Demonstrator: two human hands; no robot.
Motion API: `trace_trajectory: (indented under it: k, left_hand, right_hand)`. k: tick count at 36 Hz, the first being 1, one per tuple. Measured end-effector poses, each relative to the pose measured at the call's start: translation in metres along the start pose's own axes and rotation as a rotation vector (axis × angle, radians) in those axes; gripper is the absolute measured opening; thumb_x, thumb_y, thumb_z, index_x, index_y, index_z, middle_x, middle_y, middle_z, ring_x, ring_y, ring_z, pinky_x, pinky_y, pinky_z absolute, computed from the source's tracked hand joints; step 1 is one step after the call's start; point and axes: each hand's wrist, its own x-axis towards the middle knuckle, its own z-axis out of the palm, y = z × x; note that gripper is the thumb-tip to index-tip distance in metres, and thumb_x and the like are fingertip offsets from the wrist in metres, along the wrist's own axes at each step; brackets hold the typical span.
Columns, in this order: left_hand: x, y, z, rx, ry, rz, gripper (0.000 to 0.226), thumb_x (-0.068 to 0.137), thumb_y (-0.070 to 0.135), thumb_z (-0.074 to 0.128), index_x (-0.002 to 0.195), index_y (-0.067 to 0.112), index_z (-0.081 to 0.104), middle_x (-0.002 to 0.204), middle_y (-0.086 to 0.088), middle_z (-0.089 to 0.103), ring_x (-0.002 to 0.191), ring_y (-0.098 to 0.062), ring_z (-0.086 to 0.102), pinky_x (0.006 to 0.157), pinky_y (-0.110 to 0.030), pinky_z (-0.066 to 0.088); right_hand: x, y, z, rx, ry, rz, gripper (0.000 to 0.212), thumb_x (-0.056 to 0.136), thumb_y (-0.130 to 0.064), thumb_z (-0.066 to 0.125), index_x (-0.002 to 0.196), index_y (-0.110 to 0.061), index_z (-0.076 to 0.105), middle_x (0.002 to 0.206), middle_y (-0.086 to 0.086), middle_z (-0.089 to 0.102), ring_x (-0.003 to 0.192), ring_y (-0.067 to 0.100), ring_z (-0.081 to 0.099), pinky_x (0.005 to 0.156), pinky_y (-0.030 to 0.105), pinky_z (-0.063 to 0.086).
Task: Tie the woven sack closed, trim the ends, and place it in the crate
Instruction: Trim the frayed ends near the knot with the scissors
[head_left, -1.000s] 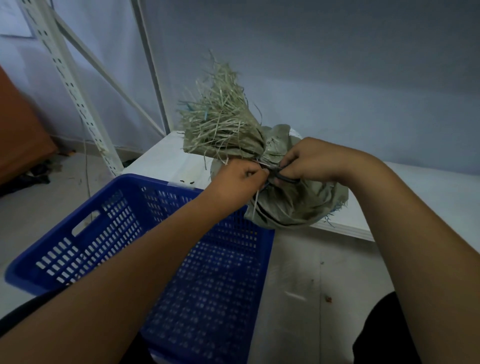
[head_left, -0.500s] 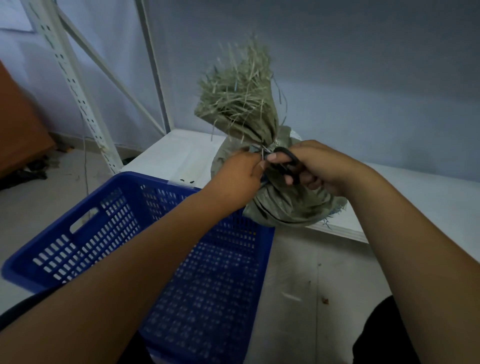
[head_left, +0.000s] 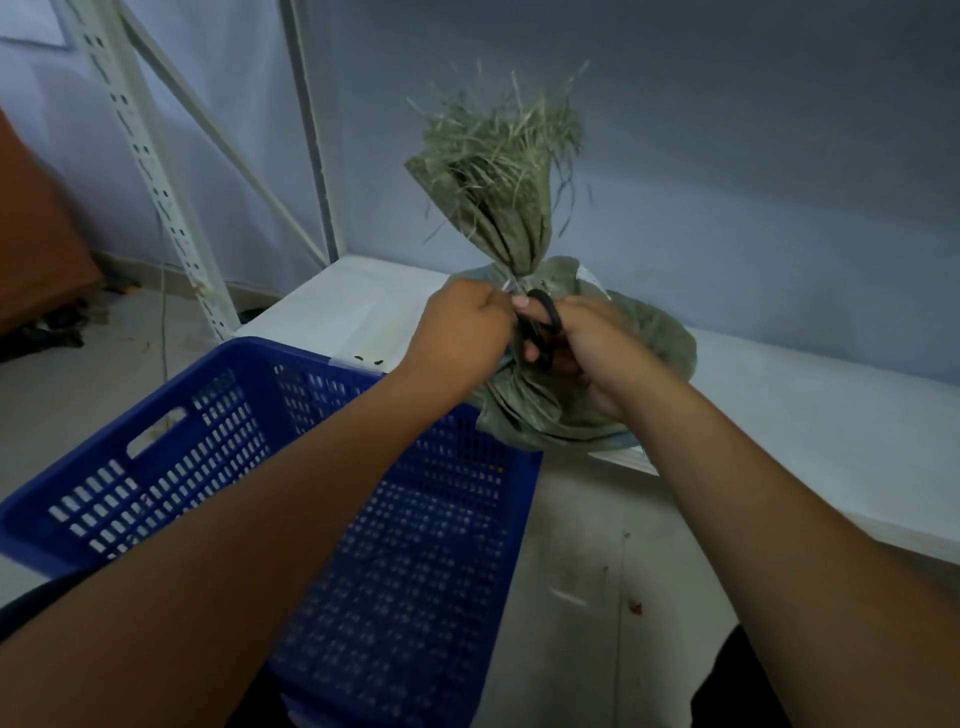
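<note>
A grey-green woven sack (head_left: 654, 338) sits on the edge of a low white platform (head_left: 810, 415), its gathered neck standing upright with a frayed top (head_left: 498, 156). My left hand (head_left: 462, 332) pinches the tie ends at the neck. My right hand (head_left: 592, 353) grips black-handled scissors (head_left: 543, 325) right beside the neck, blades hidden between the hands. A blue perforated plastic crate (head_left: 218, 467) stands on the floor below and left of the sack, with nothing in it.
White slotted shelving uprights (head_left: 150, 156) and diagonal braces rise at the left against the pale wall. A brown object (head_left: 36, 244) sits at the far left. Small debris specks lie on the grey floor (head_left: 597, 571) between crate and platform.
The sack's frayed top has swung from leaning left to standing upright. The scissors' black handle has come into view in my right hand, and both hands have shifted slightly up and right.
</note>
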Motion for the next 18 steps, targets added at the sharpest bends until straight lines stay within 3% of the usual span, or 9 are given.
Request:
trace_trajectory:
  k: [4,11,15,18]
  left_hand:
    - [0.0022,-0.0028,-0.0035,-0.028,-0.012,-0.029,0.041,0.098,0.012,0.043,0.057,0.015,0.037,0.058,0.0,0.042,0.051,-0.01,0.04,0.047,-0.022,0.031]
    - [0.0011,-0.0082,-0.0016,-0.078,-0.025,-0.048,0.038,0.099,0.015,0.042,0.061,0.015,0.042,0.06,-0.001,0.044,0.057,-0.014,0.041,0.057,-0.029,0.033]
    - [-0.0007,-0.0073,-0.0001,-0.076,-0.026,-0.053,0.04,0.101,0.017,0.042,0.062,0.019,0.046,0.059,0.002,0.045,0.053,-0.009,0.041,0.052,-0.024,0.032]
    - [-0.0021,-0.0081,0.0009,-0.066,-0.022,-0.044,0.039,0.101,0.016,0.042,0.063,0.018,0.049,0.059,0.002,0.047,0.053,-0.009,0.042,0.052,-0.025,0.033]
  right_hand:
    - [0.0002,0.0005,0.0048,0.055,0.018,-0.016,0.038,0.083,-0.042,0.077,0.092,-0.01,0.059,0.064,0.01,0.061,0.051,0.012,0.053,0.051,0.023,0.035]
    - [0.0018,0.0043,0.0066,0.131,-0.014,-0.016,0.034,0.082,-0.034,0.08,0.095,-0.01,0.059,0.062,0.011,0.058,0.056,0.017,0.054,0.053,0.023,0.041]
    - [0.0022,0.0057,0.0056,0.141,-0.008,0.008,0.03,0.082,-0.031,0.08,0.078,-0.016,0.055,0.06,0.011,0.06,0.05,0.015,0.053,0.045,0.02,0.039]
    - [0.0024,0.0073,0.0068,0.152,-0.01,0.022,0.03,0.082,-0.029,0.081,0.076,-0.016,0.055,0.06,0.011,0.06,0.049,0.015,0.053,0.047,0.022,0.04]
